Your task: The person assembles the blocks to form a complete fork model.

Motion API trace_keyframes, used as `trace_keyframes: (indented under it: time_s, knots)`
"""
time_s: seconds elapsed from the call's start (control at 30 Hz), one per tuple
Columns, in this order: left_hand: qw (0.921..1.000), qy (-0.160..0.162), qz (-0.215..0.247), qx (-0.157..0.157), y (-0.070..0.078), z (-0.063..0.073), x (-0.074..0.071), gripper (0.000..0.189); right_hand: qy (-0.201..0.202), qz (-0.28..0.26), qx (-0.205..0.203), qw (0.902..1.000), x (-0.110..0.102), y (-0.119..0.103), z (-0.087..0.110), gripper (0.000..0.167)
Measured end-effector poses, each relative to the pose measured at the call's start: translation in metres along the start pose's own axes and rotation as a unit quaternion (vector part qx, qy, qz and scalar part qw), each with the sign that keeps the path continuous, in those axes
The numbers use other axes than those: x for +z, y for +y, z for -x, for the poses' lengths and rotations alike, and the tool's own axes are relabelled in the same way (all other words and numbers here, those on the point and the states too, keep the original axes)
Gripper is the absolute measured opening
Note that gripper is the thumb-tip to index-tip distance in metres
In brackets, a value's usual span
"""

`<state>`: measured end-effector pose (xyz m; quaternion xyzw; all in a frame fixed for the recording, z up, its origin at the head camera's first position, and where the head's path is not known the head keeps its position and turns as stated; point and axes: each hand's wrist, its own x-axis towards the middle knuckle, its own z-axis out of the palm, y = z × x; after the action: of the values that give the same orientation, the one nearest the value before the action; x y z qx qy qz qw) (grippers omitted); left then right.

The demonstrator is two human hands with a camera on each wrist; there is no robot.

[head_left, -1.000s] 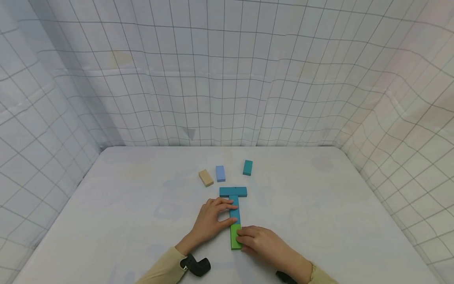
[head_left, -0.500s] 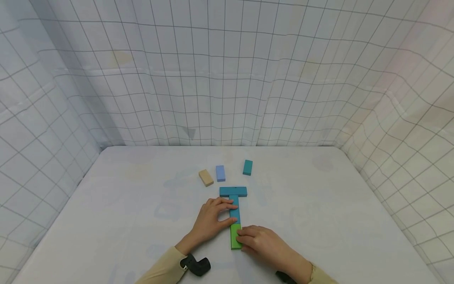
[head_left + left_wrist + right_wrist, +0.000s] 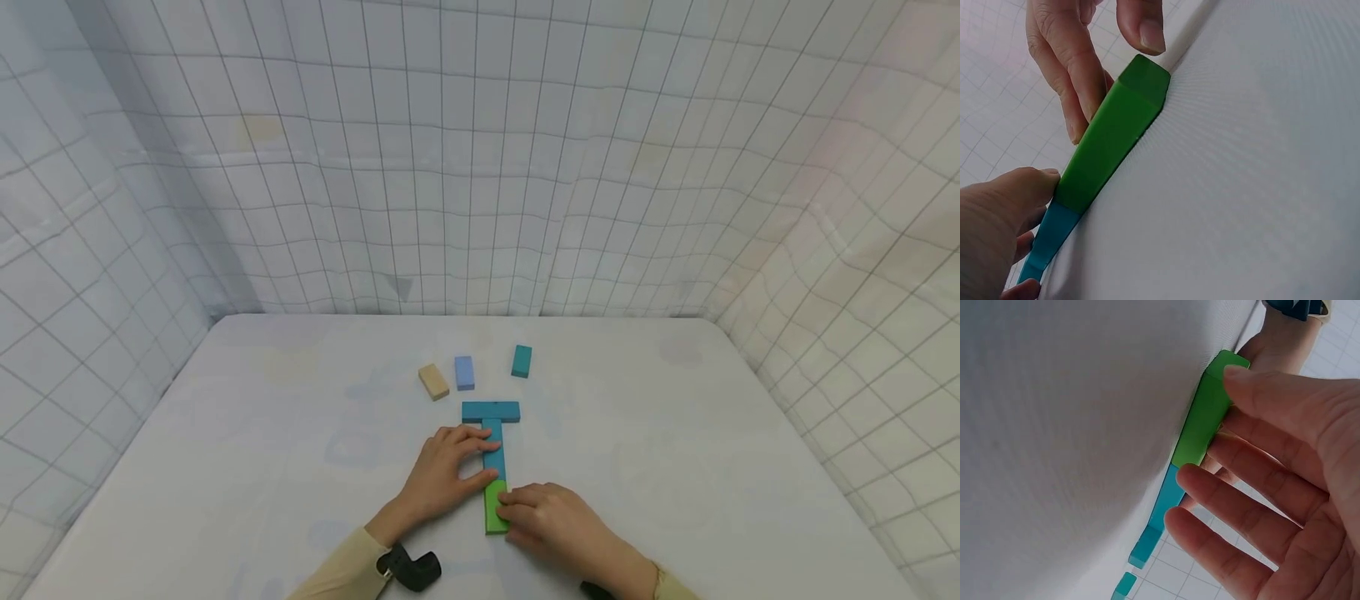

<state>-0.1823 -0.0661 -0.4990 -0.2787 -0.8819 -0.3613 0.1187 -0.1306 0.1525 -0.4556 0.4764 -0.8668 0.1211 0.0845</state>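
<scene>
- While your left hand [image 3: 441, 478] rests on the blue block [image 3: 495, 461], thumb and fingers apart, your right hand [image 3: 553, 518] just touches the green block [image 3: 491, 506], fingers loosely spread.
- Blocks butt end to end, well short of the worktop's [image 3: 247, 467] far edge.

The right hand [image 3: 1322, 531] lies alongside the green block [image 3: 1200, 415], fingers spread.

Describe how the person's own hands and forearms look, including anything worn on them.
The left hand and right hand are ungloved. The left sleeve and right sleeve are pale yellow-beige. The left wrist camera is black, with a rounded end; little of the black right wrist camera shows.
</scene>
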Motion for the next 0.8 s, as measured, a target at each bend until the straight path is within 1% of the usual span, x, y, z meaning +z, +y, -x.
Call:
trace_keyframes:
  time_s: [0.17, 0.3, 0.43, 0.53, 0.57, 0.67, 0.8]
  knots:
    - [0.9999, -0.012, 0.001, 0.001, 0.0008, 0.0013, -0.0011, 0.036, -0.017, 0.000, 0.001, 0.9998, 0.0000, -0.0006, -0.0009, 0.029]
    - [0.9998, -0.018, -0.001, 0.001, 0.0013, 0.0011, -0.0020, 0.038, -0.021, 0.001, 0.002, 0.9998, -0.0006, 0.0006, -0.0012, 0.029]
    - [0.9993, -0.029, -0.022, 0.001, 0.0019, 0.0018, -0.0023, 0.041, -0.017, 0.003, 0.002, 0.9998, 0.0005, 0.0008, -0.0001, 0.029]
    - [0.9985, -0.037, -0.039, 0.013, 0.0027, 0.0011, -0.0029, 0.042, -0.015, 0.004, 0.003, 0.9999, 0.0013, 0.0011, 0.0005, 0.028]
    - [0.9983, -0.041, -0.038, 0.017, 0.0035, 0.0008, -0.0035, 0.042, -0.015, 0.004, 0.003, 0.9999, 0.0017, 0.0013, 0.0006, 0.028]
    - [0.9979, -0.057, -0.022, 0.023, 0.0050, 0.0006, -0.0042, 0.043, -0.010, 0.005, 0.003, 0.9999, 0.0030, 0.0016, 0.0010, 0.029]
    - [0.9969, -0.073, 0.029, 0.005, 0.0055, 0.0004, -0.0043, 0.044, -0.002, 0.006, 0.002, 1.0000, 0.0039, 0.0015, 0.0013, 0.029]
